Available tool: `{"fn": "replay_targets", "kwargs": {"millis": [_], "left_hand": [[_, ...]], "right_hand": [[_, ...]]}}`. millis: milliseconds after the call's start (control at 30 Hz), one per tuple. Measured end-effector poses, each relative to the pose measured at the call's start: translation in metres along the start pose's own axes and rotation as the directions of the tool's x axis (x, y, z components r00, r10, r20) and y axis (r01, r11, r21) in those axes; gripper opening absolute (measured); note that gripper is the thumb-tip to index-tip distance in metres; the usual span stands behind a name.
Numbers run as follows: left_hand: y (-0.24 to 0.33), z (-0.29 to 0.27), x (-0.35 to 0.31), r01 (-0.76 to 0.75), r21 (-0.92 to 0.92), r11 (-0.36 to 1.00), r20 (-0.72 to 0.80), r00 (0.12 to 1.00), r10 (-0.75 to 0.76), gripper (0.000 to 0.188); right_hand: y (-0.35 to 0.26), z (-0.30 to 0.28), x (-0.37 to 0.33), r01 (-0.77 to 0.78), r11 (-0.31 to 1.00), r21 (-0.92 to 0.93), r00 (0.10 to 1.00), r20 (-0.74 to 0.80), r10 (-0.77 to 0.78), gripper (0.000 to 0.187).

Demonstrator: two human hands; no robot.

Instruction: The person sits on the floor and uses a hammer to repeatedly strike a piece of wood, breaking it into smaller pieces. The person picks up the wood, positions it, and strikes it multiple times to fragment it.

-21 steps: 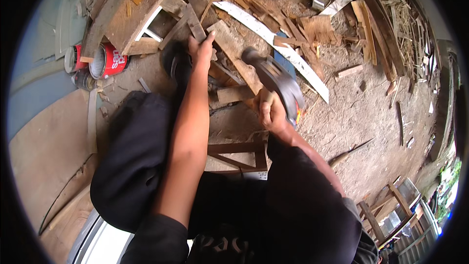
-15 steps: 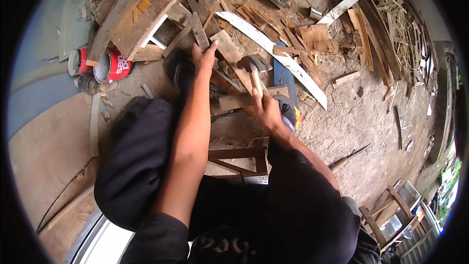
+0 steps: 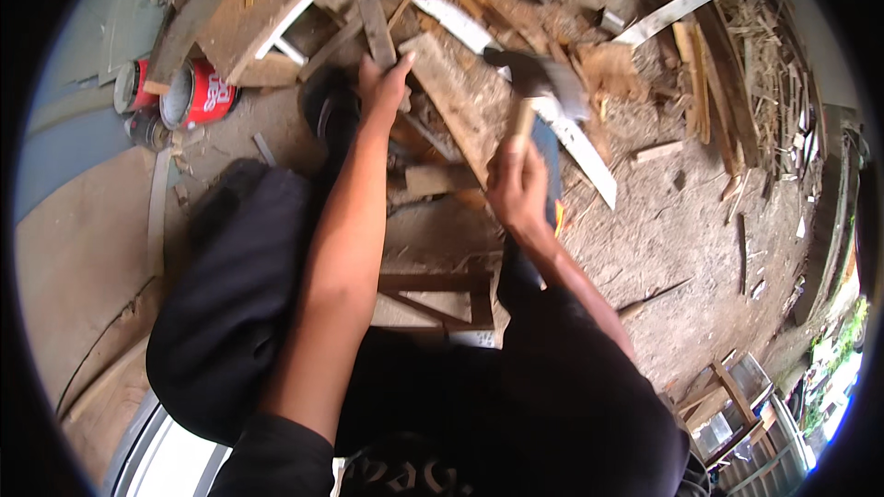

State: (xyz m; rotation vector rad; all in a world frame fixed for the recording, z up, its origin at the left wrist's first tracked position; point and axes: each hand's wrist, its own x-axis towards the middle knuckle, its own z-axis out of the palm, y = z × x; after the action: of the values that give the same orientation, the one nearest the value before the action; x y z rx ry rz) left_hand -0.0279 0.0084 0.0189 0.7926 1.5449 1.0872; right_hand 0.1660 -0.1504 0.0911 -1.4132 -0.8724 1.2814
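My left hand (image 3: 385, 85) is closed around the lower end of a dark wooden strip (image 3: 376, 26). Its thumb lies against the upper edge of a longer, paler wooden board (image 3: 446, 97), which slants down toward my right hand. My right hand (image 3: 517, 182) grips the light wooden handle of a hammer (image 3: 545, 85). The dark metal head, blurred by motion, is raised to the right of the board and apart from it. Under the board's lower end lies a short wooden block (image 3: 433, 179), partly hidden.
A white-faced strip (image 3: 587, 161) lies behind the hammer among scrap wood. Two red cans (image 3: 204, 101) stand at left by a wooden panel (image 3: 262, 18). A thin pointed tool (image 3: 656, 298) rests on the ground at right. A small wooden frame (image 3: 433, 283) sits between my legs.
My right hand has lifted the hammer up and to the right, off the board, and turned its head. My left hand keeps its hold on the strip. The view has shifted slightly.
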Motion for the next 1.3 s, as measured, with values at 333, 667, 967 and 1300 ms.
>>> {"fn": "replay_targets", "kwargs": {"millis": [333, 667, 967, 1300], "left_hand": [[-0.029, -0.015, 0.014, -0.174, 0.048, 0.983, -0.038, 0.984, 0.176, 0.030], [-0.014, -0.010, 0.014, -0.161, 0.110, 0.981, -0.063, 0.984, 0.169, 0.039], [-0.026, -0.011, 0.013, -0.226, 0.089, 0.970, -0.078, 0.969, 0.233, 0.038], [-0.038, 0.013, -0.087, -0.050, -0.061, 0.997, -0.431, 0.902, 0.019, 0.071]], "right_hand": [[0.045, -0.014, -0.014, -0.023, 0.899, -0.437, 0.996, 0.069, 0.059, 0.040], [0.032, -0.009, -0.020, -0.031, 0.797, -0.603, 0.978, 0.146, 0.149, 0.035], [0.010, -0.039, -0.020, 0.000, 0.990, -0.141, 1.000, -0.005, -0.001, 0.031], [0.018, -0.072, -0.043, -0.353, 0.929, -0.106, 0.914, -0.253, 0.318, 0.039]]}}
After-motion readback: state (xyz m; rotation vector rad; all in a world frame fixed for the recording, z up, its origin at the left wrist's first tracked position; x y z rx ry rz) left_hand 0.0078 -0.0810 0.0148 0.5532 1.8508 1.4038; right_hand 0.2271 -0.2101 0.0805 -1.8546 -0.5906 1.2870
